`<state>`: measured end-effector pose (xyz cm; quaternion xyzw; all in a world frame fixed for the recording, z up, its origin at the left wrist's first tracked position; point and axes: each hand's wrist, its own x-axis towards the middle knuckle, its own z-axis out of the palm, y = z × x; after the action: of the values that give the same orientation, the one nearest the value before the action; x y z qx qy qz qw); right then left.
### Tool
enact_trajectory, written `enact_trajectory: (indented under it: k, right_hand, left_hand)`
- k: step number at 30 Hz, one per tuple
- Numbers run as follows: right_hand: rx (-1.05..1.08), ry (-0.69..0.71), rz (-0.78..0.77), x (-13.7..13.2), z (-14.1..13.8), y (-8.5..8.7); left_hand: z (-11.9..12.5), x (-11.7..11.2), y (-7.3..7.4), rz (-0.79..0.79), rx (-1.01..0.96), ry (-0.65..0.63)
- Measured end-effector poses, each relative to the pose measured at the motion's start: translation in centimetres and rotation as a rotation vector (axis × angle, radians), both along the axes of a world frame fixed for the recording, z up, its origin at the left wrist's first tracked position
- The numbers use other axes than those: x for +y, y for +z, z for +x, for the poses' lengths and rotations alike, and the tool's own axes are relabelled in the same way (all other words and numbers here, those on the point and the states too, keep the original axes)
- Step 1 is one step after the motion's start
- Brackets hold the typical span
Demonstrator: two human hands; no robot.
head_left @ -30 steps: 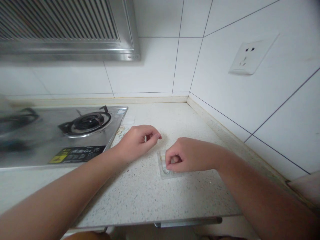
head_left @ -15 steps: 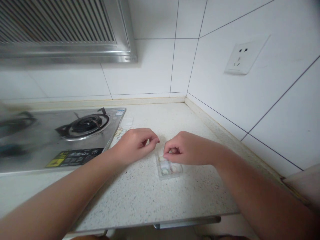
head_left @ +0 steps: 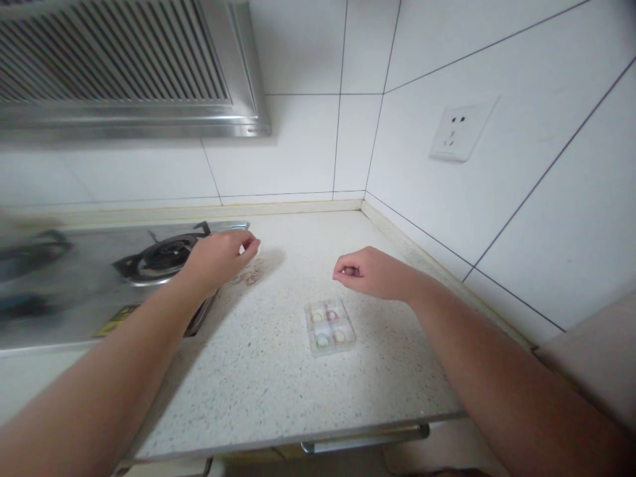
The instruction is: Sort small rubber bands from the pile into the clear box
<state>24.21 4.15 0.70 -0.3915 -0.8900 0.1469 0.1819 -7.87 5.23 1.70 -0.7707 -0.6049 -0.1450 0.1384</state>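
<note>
A clear plastic box (head_left: 312, 338) with compartments sits on the counter, a thin coloured loop in several of them; the loops look like small hair ties or rubber bands. My left hand (head_left: 221, 258) hovers by the stove's right edge, thumb and fingertips pinched. Anything between those fingertips is too small to make out. Just below it lies a loose bunch of similar thin loops (head_left: 251, 273), partly hidden by the hand. Behind and to the right of the box, my right hand (head_left: 370, 271) is held above the counter, fingers curled into a pinch whose contents I cannot see.
A steel gas stove (head_left: 99, 265) with black burner supports fills the left side, under a range hood (head_left: 149, 119). White tiled walls meet at the back corner, with a socket (head_left: 454, 132) on the right one. A metal handle (head_left: 365, 438) runs below the counter's front edge.
My left hand has moved left and back, from near the box to the loose loops. The right hand has lifted off the box and back, uncovering its compartments. The view has shifted slightly.
</note>
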Motion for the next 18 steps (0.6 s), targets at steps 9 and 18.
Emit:
enact_trajectory:
  k: [9,18]
  right_hand:
    - [-0.080,-0.025,0.028,0.5,0.5,-0.4]
    - [-0.111,-0.012,0.013,0.6,0.5,-0.5]
  left_hand:
    - [-4.5,2.8,-1.1,-0.214,0.062,0.119]
    - [-5.1,3.8,-2.5,-0.343,0.062,0.099]
